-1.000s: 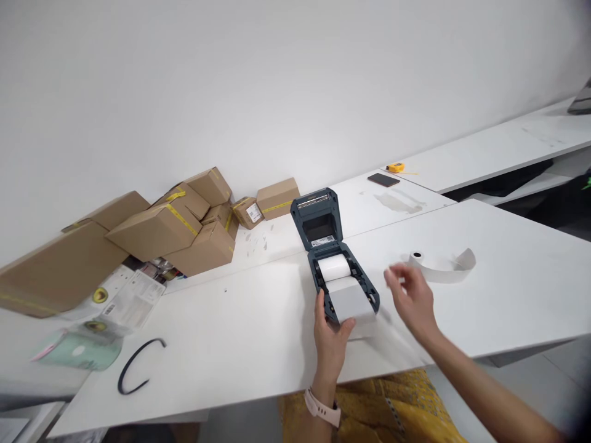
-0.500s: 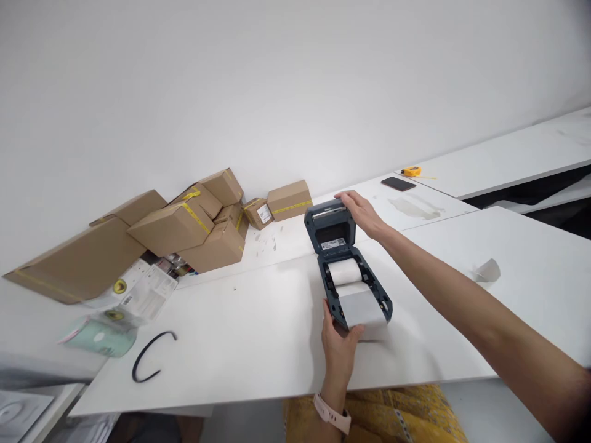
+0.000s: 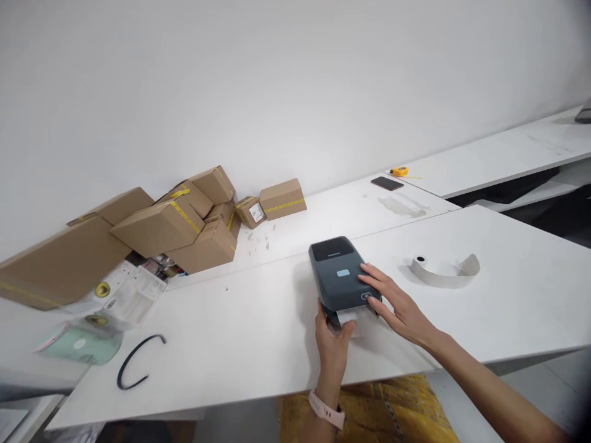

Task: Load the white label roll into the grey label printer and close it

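A dark blue-grey label printer (image 3: 339, 274) with its lid down is on the white table (image 3: 258, 332). White paper (image 3: 348, 317) sticks out of its front end. My left hand (image 3: 333, 344), with a pink band at the wrist, holds the printer's near left corner, thumb at the paper. My right hand (image 3: 399, 307) lies on the right side of the lid with its fingers spread, near the round button. The inside of the printer is hidden.
Right of the printer lies a partly unrolled white paper roll (image 3: 443, 280). Cardboard boxes (image 3: 159, 227) are piled at the back left. A black curved band (image 3: 127, 363) lies at the left. A phone (image 3: 386, 183) and a yellow tape measure (image 3: 399, 171) are at the back.
The printer's lid has swung down and now covers the roll inside. My right hand has moved from the raised lid edge towards me, onto the lid's top. The view has shifted slightly right.
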A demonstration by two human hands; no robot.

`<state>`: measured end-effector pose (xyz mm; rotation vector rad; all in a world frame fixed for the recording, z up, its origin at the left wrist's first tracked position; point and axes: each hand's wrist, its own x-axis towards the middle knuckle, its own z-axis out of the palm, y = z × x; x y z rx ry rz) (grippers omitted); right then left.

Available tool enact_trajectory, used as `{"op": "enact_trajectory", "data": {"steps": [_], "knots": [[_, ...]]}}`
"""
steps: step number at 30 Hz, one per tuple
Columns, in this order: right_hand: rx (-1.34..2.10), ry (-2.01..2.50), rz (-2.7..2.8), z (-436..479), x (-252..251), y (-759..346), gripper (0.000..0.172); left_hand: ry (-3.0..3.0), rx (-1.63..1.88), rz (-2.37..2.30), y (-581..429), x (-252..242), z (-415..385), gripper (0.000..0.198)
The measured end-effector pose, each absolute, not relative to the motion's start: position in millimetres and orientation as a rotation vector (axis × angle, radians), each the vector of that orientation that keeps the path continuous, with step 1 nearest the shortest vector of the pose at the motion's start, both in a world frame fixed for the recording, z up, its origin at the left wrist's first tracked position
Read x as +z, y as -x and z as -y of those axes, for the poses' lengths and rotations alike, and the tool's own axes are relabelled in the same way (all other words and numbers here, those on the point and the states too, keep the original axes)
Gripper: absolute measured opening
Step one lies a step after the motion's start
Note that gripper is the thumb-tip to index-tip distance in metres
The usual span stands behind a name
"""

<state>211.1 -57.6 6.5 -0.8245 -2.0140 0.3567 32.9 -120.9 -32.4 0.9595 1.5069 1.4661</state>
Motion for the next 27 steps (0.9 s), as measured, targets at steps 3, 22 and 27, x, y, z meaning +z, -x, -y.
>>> {"op": "enact_trajectory", "data": {"steps": [3, 22, 27], "knots": [[0.336, 0.847, 1.977, 63.3, -4.6, -206.1, 0.045, -1.011, 1.499, -1.440, -33.8, -33.0, 120.7, 0.093], [1.114, 1.146, 1.077, 48.5, -48.7, -173.7, 0.061, -0.835, 1.519, -1.362, -32.9, -9.5, 99.0, 0.085], [1.310, 1.155, 1.053, 51.0, -47.5, -176.5, 0.065, -0.891, 1.577, -1.297, -33.6, -18.0, 95.1, 0.074]]}}
